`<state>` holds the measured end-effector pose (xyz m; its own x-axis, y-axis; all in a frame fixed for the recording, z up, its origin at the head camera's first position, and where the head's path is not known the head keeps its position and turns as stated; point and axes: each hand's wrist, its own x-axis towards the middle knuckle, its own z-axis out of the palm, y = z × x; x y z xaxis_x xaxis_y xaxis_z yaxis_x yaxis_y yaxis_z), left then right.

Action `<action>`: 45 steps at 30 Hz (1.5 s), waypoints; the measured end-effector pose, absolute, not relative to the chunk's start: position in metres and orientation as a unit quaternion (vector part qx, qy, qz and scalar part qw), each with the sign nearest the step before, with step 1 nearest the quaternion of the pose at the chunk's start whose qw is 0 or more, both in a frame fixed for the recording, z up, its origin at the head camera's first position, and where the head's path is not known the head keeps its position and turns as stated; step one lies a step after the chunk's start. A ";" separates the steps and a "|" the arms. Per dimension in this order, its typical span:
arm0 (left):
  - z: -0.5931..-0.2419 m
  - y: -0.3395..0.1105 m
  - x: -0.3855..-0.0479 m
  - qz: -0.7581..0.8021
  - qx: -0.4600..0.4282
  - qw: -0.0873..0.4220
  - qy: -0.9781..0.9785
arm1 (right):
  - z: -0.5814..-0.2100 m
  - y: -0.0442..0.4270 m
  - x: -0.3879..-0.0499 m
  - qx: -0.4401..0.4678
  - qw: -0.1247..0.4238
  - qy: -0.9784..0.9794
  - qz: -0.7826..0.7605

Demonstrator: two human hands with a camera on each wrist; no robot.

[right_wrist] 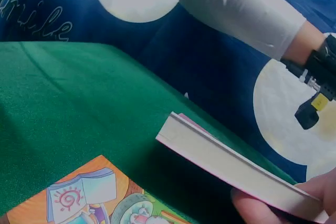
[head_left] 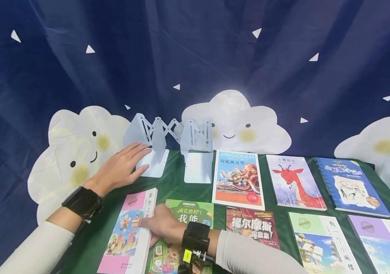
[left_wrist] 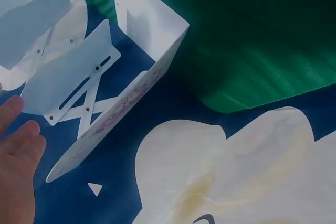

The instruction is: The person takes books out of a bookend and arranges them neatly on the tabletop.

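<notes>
My right hand [head_left: 167, 224] grips a pink-and-white paperback book [head_left: 124, 228] by its right edge, near the spine. In the right wrist view the book [right_wrist: 231, 161] is lifted off the green cloth, page edges showing, with a thumb and fingers at its near end. Beneath that forearm lies a green children's book [head_left: 195, 207], partly covered by the hand. A pale folding book rack [head_left: 159, 133] with crossed metal links stands at the back. My left hand [head_left: 121, 165] is at the rack's left end, fingers extended; whether they touch it I cannot tell.
Right of the rack lie an octopus-cover book [head_left: 237, 180], a red giraffe book [head_left: 294, 182] and a blue book [head_left: 350, 186]. Nearer are a dark red book [head_left: 250, 224] and two pastel books [head_left: 322, 243]. A dark blue curtain [head_left: 215, 57] with clouds hangs behind the green cloth.
</notes>
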<state>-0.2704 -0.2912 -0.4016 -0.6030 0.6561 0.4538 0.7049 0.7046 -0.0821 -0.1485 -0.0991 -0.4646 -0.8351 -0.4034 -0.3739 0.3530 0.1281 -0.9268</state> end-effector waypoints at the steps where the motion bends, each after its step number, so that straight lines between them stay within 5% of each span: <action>1: -0.402 -0.291 -0.271 -0.053 -0.382 0.232 -0.893 | -0.464 -0.099 -0.148 -0.023 0.287 0.697 -0.657; 12: -0.403 -0.295 -0.272 -0.051 -0.378 0.225 -0.897 | -0.442 -0.079 -0.161 -0.132 0.378 0.713 -0.576; 27: -0.394 -0.282 -0.274 -0.056 -0.391 0.228 -0.890 | -0.442 -0.084 -0.172 -0.177 0.304 0.877 -0.327; 39: -0.395 -0.276 -0.271 -0.062 -0.382 0.216 -0.897 | -0.442 -0.073 -0.166 -0.166 0.345 0.834 -0.397; 45: -0.396 -0.276 -0.263 -0.070 -0.372 0.209 -0.902 | -0.436 -0.033 -0.168 -0.304 0.238 0.854 -0.350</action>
